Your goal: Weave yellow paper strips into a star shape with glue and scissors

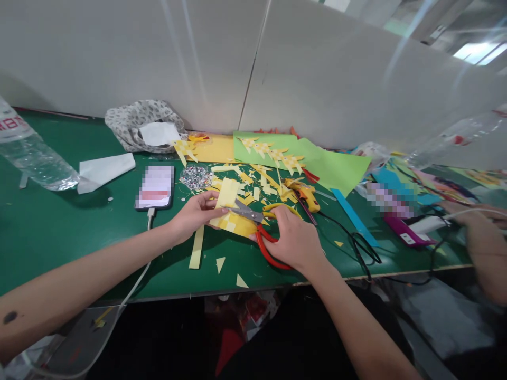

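Note:
My left hand [197, 215] pinches a piece of yellow paper [227, 192] near the table's front. In my right hand [297, 237] are scissors [273, 252] with red and yellow handles, their blades parted and lying across the yellow paper. Yellow paper scraps [257, 184] are scattered just behind both hands. A pale yellow strip [197, 248] and small triangles [221, 264] lie on the green table [158, 274] in front.
A phone [155, 186] with a white cable lies at left, near a water bottle [35, 153]. A yellow glue gun [303, 195], green paper sheets [332, 163] and a blue strip [354, 216] lie at right. Another person's hand [471, 211] reaches in at far right.

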